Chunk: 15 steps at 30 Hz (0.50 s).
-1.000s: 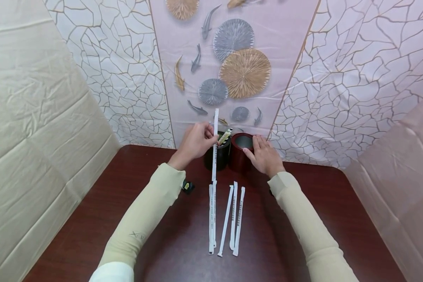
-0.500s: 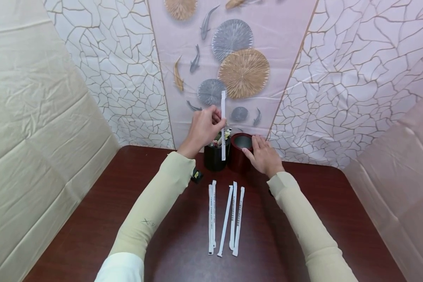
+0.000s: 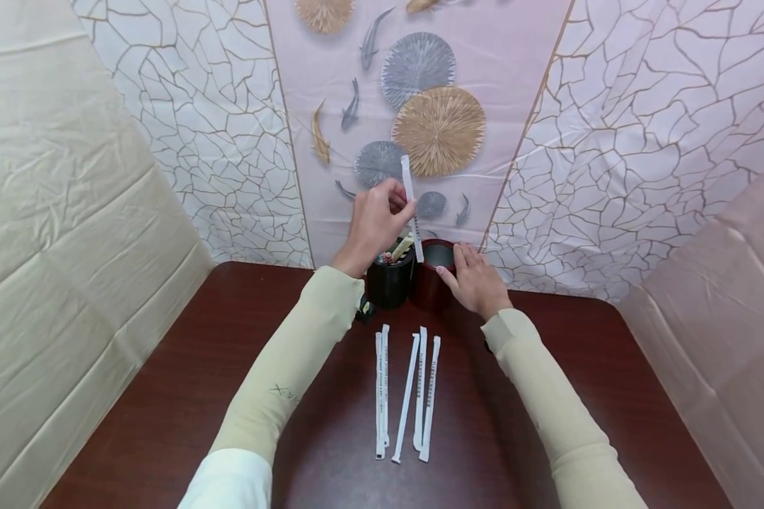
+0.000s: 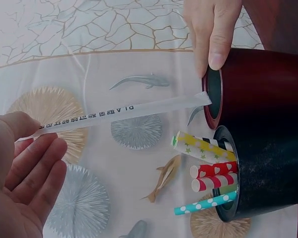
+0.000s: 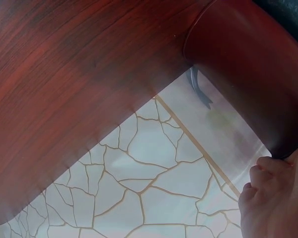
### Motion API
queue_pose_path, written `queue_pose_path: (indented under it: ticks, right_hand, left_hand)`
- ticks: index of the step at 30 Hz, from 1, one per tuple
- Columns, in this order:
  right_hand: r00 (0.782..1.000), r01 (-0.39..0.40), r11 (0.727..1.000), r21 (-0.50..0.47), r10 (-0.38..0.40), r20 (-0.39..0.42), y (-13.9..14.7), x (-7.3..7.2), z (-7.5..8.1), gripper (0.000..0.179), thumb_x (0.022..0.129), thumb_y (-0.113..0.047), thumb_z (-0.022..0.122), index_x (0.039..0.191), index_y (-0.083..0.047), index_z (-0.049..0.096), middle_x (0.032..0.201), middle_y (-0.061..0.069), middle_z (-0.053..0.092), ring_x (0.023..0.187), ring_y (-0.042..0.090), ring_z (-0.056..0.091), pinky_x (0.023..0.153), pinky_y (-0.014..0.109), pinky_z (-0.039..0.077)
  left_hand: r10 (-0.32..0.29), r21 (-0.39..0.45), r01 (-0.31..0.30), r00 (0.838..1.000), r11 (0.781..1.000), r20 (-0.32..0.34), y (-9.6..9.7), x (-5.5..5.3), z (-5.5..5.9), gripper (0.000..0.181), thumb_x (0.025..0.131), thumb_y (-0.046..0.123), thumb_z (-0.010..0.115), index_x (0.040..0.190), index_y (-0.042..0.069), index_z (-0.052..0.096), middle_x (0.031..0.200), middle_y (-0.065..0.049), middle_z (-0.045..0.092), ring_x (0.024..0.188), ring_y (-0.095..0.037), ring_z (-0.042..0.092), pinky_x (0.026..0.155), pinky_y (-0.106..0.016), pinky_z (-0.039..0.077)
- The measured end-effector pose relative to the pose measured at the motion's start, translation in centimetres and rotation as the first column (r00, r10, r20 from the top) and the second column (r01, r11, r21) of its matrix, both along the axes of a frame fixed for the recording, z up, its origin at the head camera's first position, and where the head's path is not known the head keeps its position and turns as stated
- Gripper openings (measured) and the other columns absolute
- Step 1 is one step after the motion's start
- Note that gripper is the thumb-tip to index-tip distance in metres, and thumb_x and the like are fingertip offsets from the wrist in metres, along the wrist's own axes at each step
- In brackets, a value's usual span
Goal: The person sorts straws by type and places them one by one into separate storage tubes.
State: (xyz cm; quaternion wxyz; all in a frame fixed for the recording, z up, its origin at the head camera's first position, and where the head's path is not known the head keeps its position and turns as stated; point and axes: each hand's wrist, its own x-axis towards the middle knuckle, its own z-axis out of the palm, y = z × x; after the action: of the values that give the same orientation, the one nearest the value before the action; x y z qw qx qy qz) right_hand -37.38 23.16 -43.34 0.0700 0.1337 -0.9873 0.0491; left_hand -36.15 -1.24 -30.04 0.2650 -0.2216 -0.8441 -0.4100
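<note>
My left hand (image 3: 378, 219) pinches a paper-wrapped straw (image 4: 109, 114) with black print near its upper end. The straw slants over the red cup (image 3: 429, 286), its lower end at the cup's mouth in the left wrist view. My right hand (image 3: 476, 279) rests on that cup's rim, fingers laid along the right side and thumb at the front. Close beside it stands a black cup (image 4: 273, 168) holding several patterned straws (image 4: 203, 151), yellow, red and turquoise among them. Several more wrapped straws (image 3: 423, 396) lie on the table before the cups.
The dark red wooden table (image 3: 229, 382) ends at a patterned cloth backdrop (image 3: 229, 127) just behind both cups. Cream cloth walls (image 3: 76, 247) close in the left and right sides. A small black object (image 3: 366, 309) shows beside the left sleeve.
My left hand has lifted the wrapped straw off the row on the table and carried it up and right, from before the black cup to above the red one. The right hand stays put.
</note>
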Motion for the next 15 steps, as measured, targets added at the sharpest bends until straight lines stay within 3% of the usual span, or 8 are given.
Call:
queue_pose_path:
  ticks: [7,15]
  right_hand:
    - [1.000,0.004,1.000,0.012,-0.004,0.015,0.1,0.0,0.0,0.083,0.113,-0.057,0.024,0.166,0.007,0.017,0.174,0.028,0.019,0.163,0.043,0.019,0.134,0.056,0.019]
    - [1.000,0.005,1.000,0.013,-0.005,0.012,0.0,0.0,0.1,0.084,0.113,-0.058,0.024,0.166,0.007,0.018,0.174,0.027,0.019,0.164,0.042,0.019,0.134,0.055,0.019]
  left_hand:
    - [-0.002,-0.005,0.002,1.000,1.000,0.011,0.7,-0.3,-0.5,0.014,0.098,0.020,0.075,0.099,0.006,0.071,0.092,-0.006,0.082,0.085,-0.016,0.078,0.084,-0.030,0.061]
    - [-0.007,-0.041,0.007,1.000,0.999,0.022,1.4,-0.5,-1.9,0.012,0.099,0.019,0.074,0.099,0.007,0.072,0.095,-0.005,0.082,0.089,-0.015,0.079,0.086,-0.031,0.061]
